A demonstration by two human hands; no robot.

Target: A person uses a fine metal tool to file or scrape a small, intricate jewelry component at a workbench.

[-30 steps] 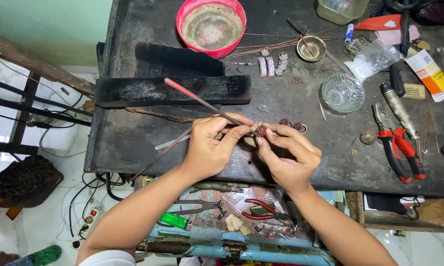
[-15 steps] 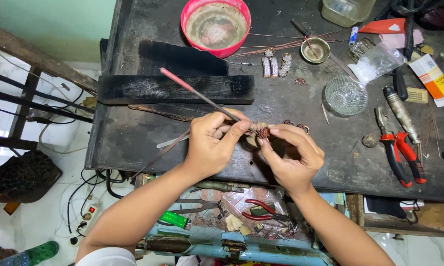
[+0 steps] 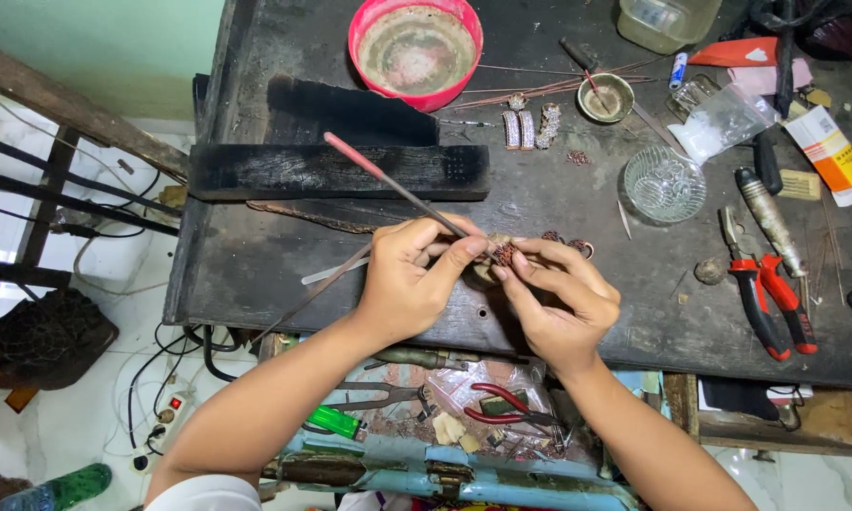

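Observation:
My left hand (image 3: 409,279) grips a thin red-handled pick tool (image 3: 388,182) that slants up to the left, its tip at a small reddish beaded ornament (image 3: 504,254). My right hand (image 3: 560,301) pinches that ornament between thumb and fingers. Both hands meet over the near edge of the dark workbench (image 3: 255,265). Two small rings (image 3: 566,242) lie just beyond my right fingers.
A black wooden block (image 3: 336,168) lies behind my left hand. A pink bowl (image 3: 414,49), a small brass cup (image 3: 605,96), a glass dish (image 3: 664,184) and red-handled pliers (image 3: 769,293) sit on the bench. An open drawer (image 3: 445,416) below holds tools.
The hands stay together on the ornament. The tool's handle has swung slightly, and the view has shifted a little.

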